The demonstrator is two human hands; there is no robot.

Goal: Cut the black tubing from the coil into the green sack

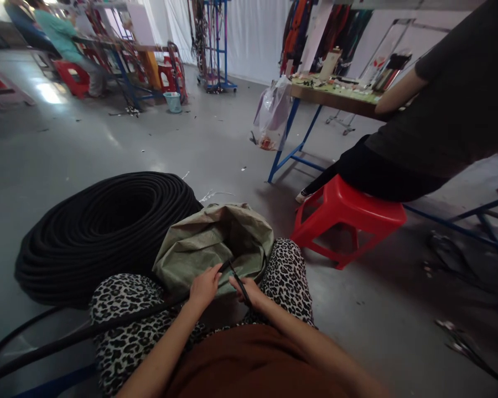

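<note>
Left hand (205,286): narrow grip, holding black cord (128,319) near its end, likely steadying it. Right hand (253,293): grip holding dark tool (242,287) alongside. Sack (191,246) gaping at twelve o'clock, beneath both; coil (53,249) lying at ten.

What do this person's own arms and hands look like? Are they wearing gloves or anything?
No gloves: the left hand and right hand are both bare. No sleeve shows on the left forearm or right forearm, and I see no watch or bracelet. The top is plain brown.
</note>
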